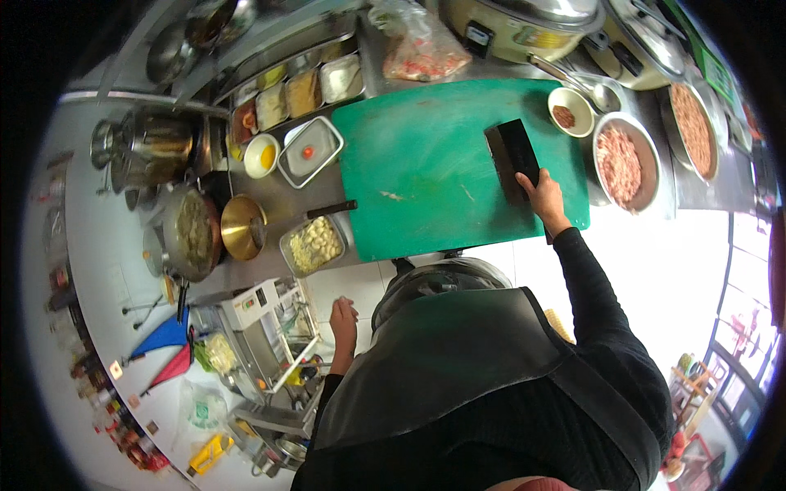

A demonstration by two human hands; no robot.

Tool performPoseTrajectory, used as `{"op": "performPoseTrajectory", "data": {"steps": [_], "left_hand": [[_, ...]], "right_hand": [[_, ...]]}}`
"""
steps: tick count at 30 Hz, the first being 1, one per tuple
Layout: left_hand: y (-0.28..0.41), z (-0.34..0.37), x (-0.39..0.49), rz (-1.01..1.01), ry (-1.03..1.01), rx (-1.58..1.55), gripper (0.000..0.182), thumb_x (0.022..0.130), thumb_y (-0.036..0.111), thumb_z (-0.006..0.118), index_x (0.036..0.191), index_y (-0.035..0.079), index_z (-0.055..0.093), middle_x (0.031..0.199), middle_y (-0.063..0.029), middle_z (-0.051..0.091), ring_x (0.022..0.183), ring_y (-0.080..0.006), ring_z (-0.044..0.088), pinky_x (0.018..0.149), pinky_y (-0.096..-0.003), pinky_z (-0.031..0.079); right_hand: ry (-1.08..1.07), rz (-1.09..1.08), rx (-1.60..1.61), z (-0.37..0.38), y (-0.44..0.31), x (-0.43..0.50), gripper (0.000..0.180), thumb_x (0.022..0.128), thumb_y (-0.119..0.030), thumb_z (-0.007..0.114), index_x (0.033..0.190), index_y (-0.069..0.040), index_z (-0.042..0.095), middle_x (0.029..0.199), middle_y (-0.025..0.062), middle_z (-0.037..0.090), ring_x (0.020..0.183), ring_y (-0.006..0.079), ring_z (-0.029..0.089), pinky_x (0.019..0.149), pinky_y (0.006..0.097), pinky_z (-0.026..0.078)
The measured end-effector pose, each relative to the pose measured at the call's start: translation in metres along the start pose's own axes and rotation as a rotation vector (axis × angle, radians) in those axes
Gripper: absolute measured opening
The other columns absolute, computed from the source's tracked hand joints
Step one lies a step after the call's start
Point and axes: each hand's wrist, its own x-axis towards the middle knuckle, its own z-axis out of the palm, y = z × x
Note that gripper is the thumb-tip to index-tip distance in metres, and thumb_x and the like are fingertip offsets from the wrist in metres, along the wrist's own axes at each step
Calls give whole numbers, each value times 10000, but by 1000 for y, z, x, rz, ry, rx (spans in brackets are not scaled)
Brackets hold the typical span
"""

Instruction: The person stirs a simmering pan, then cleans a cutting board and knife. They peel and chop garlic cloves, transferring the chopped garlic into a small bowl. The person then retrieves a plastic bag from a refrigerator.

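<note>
My right hand (545, 197) grips a broad, dark-bladed cleaver (514, 150). Its blade lies over the right part of a large green cutting board (411, 166), whose surface bears a few pale scraps and scratches. Low at my left side, below the counter's front edge, hangs my left hand (344, 319) with nothing in it. Nearest to that hand is a rectangular container of peeled and chopped garlic (316, 244). Just beyond the container, a dark handle (331, 209) reaches to the board's left edge.
Right of the board stand a bowl of minced meat (619, 166) and a small bowl of brown spice (564, 115). To the left are a rectangular tray (310, 152), a bowl with yolk-coloured contents (262, 156), a brass-coloured bowl (241, 227) and a large pan (195, 233). Lidded cookers (528, 27) stand behind.
</note>
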Motion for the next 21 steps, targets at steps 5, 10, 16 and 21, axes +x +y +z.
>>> {"op": "performPoseTrajectory", "data": {"steps": [5, 10, 16, 21], "left_hand": [[186, 88, 52, 547, -232, 40, 228, 1040, 251, 496, 978, 37, 544, 682, -4, 456, 610, -103, 437, 555, -282, 382], [341, 267, 109, 1039, -408, 333, 322, 995, 334, 573, 1051, 19, 615, 877, -128, 703, 859, -200, 689, 736, -333, 526], [385, 454, 123, 987, -520, 528, 568, 912, 431, 605, 1038, -123, 601, 1056, -331, 634, 1102, -450, 574, 918, -505, 473], [379, 517, 118, 770, -612, 560, 415, 931, 245, 598, 1043, -154, 576, 838, -220, 667, 685, -266, 648, 586, -376, 523]], "right_hand": [[-128, -90, -17, 41, -31, -40, 632, 897, -610, 572, 1008, 6, 491, 826, 243, 686, 792, 426, 681, 672, 498, 549], [-37, -3, 129, 57, -27, -87, 588, 882, -565, 628, 981, -4, 482, 792, 260, 667, 728, 455, 650, 631, 533, 515], [291, 461, 172, -4, 97, -118, 572, 899, -514, 648, 936, 43, 522, 765, 304, 651, 734, 499, 633, 640, 540, 495], [165, 361, 155, 28, 63, -116, 586, 897, -559, 620, 941, 5, 470, 741, 301, 644, 722, 505, 633, 612, 567, 496]]}}
